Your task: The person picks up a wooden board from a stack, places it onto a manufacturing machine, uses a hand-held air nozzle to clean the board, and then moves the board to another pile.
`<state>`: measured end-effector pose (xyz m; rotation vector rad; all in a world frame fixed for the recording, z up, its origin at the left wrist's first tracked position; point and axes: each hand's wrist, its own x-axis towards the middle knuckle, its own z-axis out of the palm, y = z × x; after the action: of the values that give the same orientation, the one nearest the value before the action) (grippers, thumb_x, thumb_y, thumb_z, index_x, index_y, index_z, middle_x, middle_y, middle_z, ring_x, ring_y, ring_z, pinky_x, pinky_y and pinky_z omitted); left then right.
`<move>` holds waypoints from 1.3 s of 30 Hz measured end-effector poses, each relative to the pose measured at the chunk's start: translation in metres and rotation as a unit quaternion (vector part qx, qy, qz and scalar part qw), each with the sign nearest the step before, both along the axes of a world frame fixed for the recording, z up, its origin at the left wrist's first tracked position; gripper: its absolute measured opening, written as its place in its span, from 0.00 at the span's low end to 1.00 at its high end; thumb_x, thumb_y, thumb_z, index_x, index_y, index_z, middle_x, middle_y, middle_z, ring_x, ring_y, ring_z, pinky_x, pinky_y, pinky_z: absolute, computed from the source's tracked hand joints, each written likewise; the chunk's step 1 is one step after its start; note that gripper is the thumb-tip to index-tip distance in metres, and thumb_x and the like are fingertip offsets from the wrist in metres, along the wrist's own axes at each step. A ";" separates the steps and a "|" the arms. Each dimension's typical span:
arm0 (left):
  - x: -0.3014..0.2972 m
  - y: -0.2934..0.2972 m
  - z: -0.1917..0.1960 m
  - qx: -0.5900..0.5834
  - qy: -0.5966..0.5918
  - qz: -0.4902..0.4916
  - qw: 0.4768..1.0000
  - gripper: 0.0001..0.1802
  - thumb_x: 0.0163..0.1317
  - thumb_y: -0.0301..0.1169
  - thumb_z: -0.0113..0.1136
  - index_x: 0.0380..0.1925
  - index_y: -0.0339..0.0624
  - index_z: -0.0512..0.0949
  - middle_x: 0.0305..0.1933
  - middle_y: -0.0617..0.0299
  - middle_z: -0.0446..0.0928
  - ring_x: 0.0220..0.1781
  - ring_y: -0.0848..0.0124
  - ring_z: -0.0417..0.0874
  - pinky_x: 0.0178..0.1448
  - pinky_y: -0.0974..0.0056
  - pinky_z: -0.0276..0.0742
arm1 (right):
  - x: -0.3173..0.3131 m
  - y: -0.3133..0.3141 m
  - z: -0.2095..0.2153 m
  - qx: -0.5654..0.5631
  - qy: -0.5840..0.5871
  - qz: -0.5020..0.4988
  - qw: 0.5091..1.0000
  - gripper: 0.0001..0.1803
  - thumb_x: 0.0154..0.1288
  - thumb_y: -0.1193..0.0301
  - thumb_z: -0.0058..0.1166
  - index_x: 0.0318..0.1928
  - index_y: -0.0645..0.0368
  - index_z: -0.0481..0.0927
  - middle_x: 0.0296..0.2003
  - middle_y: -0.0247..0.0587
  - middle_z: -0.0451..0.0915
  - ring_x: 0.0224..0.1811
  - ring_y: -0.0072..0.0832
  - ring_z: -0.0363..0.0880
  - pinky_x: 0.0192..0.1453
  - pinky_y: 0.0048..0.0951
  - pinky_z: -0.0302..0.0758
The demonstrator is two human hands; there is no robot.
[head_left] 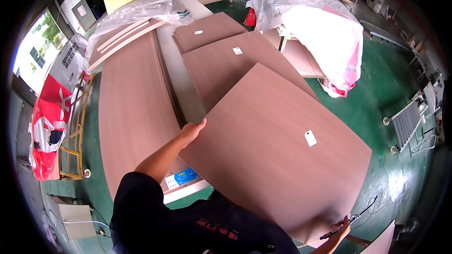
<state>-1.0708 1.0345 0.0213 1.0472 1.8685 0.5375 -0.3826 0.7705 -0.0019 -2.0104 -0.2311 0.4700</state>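
A large brown wood-grain panel with a small white label spreads in front of me, overlapping another brown panel beyond it. My left hand is closed on its left edge, thumb on the top face. At the panel's near right corner, my right hand is wrapped round a black air gun with a thin nozzle pointing away to the right. A pale hose runs from it under the panel's near edge. Whether the right fingers also bear on the panel I cannot tell.
Left of me lies a long stack of brown boards, with narrow strips and plastic sheeting at its far end. A covered pile stands to the far right. A yellow trolley frame and a roller stand flank the area.
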 end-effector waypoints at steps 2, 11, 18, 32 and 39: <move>-0.005 0.013 -0.003 -0.001 -0.001 0.000 1.000 0.47 0.60 0.66 0.43 0.51 0.25 0.73 0.54 0.36 0.74 0.60 0.50 0.73 0.59 0.55 0.68 | 0.003 0.009 -0.012 0.000 -0.013 0.012 1.000 0.20 0.59 0.57 0.56 0.18 0.56 0.69 0.13 0.36 0.66 0.12 0.31 0.67 0.19 0.32 0.63; -0.034 0.044 -0.023 -0.015 -0.009 -0.004 1.000 0.47 0.61 0.66 0.43 0.54 0.26 0.70 0.59 0.39 0.71 0.64 0.52 0.70 0.62 0.56 0.66 | 0.013 0.041 -0.069 -0.041 0.154 0.014 0.987 0.27 0.63 0.48 0.48 0.47 0.59 0.67 0.27 0.49 0.73 0.05 0.46 0.67 0.02 0.47 0.66; -0.045 0.069 -0.044 0.073 0.013 0.002 0.997 0.46 0.60 0.67 0.42 0.55 0.31 0.71 0.58 0.41 0.72 0.64 0.52 0.69 0.61 0.56 0.66 | 0.017 0.057 -0.108 -0.015 0.175 0.044 0.984 0.26 0.63 0.48 0.47 0.43 0.61 0.68 0.26 0.50 0.73 0.05 0.47 0.65 0.03 0.47 0.67; -0.056 0.116 -0.049 -0.027 0.120 -0.039 0.992 0.51 0.58 0.70 0.39 0.50 0.25 0.74 0.53 0.34 0.74 0.62 0.47 0.71 0.62 0.55 0.67 | -0.046 0.077 -0.085 0.030 0.122 -0.001 0.992 0.19 0.60 0.54 0.51 0.26 0.58 0.68 0.19 0.43 0.68 0.10 0.39 0.65 0.11 0.38 0.66; -0.052 0.112 -0.049 0.017 0.134 -0.029 0.990 0.52 0.56 0.72 0.39 0.40 0.24 0.78 0.46 0.33 0.76 0.55 0.44 0.75 0.58 0.54 0.70 | -0.075 0.099 -0.052 0.059 0.096 0.004 0.994 0.17 0.59 0.61 0.55 0.18 0.55 0.69 0.13 0.34 0.65 0.11 0.28 0.65 0.17 0.28 0.63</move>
<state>-1.1229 1.1464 -0.0275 1.2437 2.0593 0.4117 -0.4577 0.8694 -0.0535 -1.8364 -0.1454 0.6369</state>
